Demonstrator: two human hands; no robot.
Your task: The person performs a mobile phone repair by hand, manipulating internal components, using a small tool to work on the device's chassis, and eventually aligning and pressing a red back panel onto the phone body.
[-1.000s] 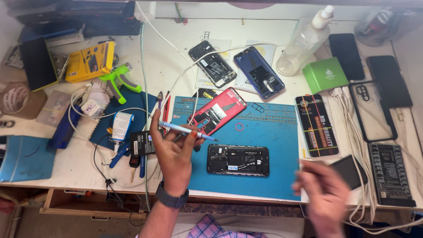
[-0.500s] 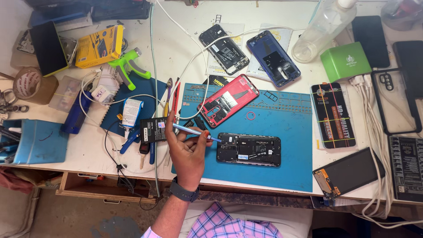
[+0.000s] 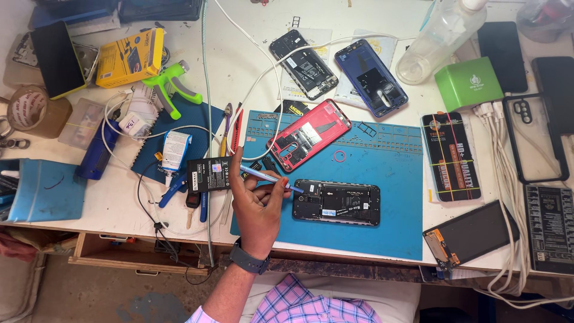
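My left hand (image 3: 256,206) holds a thin blue pry tool (image 3: 269,178) whose tip points at the left end of an opened black phone (image 3: 336,202) lying on the blue work mat (image 3: 382,173). A dark watch sits on that wrist. A black phone battery (image 3: 210,174) lies just left of the hand, touching the index finger. A red phone back cover (image 3: 308,135) rests on the mat above the hand. My right hand is out of view.
Two more opened phones (image 3: 304,64) (image 3: 371,78) lie at the back. A clear bottle (image 3: 439,37), green box (image 3: 468,84), black tool case (image 3: 450,157), cables (image 3: 508,173) and a detached screen (image 3: 472,233) fill the right. Yellow box (image 3: 130,57), glue tube (image 3: 174,151) and tape roll (image 3: 27,110) sit left.
My left hand has lowered towards the opened black phone, bringing the blue tool's tip to its left end. My right hand, seen a second ago at lower right, has left the view.
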